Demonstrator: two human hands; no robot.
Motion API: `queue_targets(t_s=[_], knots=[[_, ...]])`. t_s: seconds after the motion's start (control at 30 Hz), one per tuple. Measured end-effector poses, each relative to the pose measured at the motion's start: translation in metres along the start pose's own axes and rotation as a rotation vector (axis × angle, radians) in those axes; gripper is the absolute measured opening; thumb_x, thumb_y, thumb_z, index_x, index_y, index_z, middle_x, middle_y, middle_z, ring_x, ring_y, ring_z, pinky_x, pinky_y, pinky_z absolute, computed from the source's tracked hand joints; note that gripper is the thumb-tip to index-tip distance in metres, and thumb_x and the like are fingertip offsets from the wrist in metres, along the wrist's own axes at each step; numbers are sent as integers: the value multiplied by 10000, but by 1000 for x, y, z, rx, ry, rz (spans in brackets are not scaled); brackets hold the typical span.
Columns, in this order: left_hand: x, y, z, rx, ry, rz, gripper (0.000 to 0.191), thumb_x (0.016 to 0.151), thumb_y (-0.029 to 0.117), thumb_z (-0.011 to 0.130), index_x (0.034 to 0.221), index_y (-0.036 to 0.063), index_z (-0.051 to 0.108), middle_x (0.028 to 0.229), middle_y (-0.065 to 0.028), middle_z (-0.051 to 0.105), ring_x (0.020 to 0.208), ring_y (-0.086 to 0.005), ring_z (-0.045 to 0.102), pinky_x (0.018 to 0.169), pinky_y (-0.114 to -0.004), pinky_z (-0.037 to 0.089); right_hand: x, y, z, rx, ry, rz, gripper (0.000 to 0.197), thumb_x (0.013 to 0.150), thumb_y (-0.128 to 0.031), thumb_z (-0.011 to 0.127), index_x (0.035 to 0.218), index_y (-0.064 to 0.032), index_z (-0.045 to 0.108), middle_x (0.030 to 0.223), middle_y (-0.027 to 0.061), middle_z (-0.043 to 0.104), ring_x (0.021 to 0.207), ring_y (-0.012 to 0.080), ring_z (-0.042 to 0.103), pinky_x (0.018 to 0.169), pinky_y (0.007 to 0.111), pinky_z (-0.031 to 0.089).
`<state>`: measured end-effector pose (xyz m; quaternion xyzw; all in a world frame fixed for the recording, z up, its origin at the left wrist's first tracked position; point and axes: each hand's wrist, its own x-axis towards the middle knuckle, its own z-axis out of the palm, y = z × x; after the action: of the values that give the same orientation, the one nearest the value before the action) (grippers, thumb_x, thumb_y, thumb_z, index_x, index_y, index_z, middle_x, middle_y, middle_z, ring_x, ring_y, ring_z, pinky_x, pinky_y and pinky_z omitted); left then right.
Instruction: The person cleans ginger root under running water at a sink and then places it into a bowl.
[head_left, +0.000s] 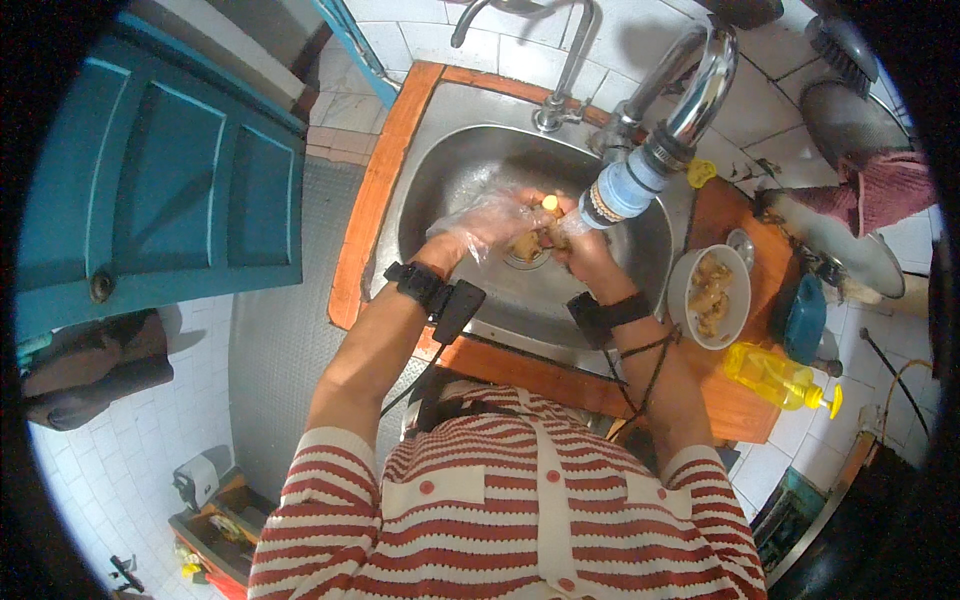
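Note:
Both hands are over a stainless steel sink (465, 161). My left hand (499, 217), in a clear plastic glove, grips a knobbly ginger root (528, 246) with a round, yellow cut face turned up. My right hand (585, 244) is against the same root from the other side; the tap's nozzle partly covers it, and whether it holds a tool is hidden. The chrome tap (701, 90) with a blue nozzle hangs just above my right hand. The sink drain (529, 262) shows partly below the root.
A white bowl (679, 292) with pieces of ginger stands right of the sink, beside a yellow pump bottle (769, 375) and a blue bottle (805, 319). A thinner tap (574, 67) rises behind the sink. An orange wooden edge (375, 202) frames the sink. A teal door (172, 172) is at the left.

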<state>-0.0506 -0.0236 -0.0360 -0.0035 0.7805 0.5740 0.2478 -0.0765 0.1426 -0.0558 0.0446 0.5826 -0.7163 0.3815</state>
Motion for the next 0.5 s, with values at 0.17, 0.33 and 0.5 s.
queue_targets(t_s=[0.17, 0.33, 0.5], knots=[[-3, -4, -8, -64, -36, 15, 460, 780, 385, 574, 1113, 77, 499, 965, -60, 555, 838, -146, 516, 642, -267, 441, 2, 3, -11, 106, -276, -70, 155, 811, -245, 532, 864, -100, 529, 864, 31, 583, 752, 125, 568, 574, 240, 471], [-3, 3, -8, 101, -1, -79, 462, 776, 394, 575, 1106, 80, 499, 949, -61, 556, 810, -138, 515, 622, -274, 443, -2, -7, -3, 74, -227, -67, 162, 788, -225, 570, 859, -87, 523, 870, 41, 579, 773, 153, 576, 625, 287, 497], [-4, -9, -5, -65, 5, 46, 429, 784, 374, 572, 1087, 76, 507, 951, -54, 553, 829, -137, 508, 666, -258, 436, 1, -7, -13, 258, -309, -61, 184, 751, -190, 623, 853, -81, 515, 910, 63, 564, 847, 177, 565, 705, 326, 495]])
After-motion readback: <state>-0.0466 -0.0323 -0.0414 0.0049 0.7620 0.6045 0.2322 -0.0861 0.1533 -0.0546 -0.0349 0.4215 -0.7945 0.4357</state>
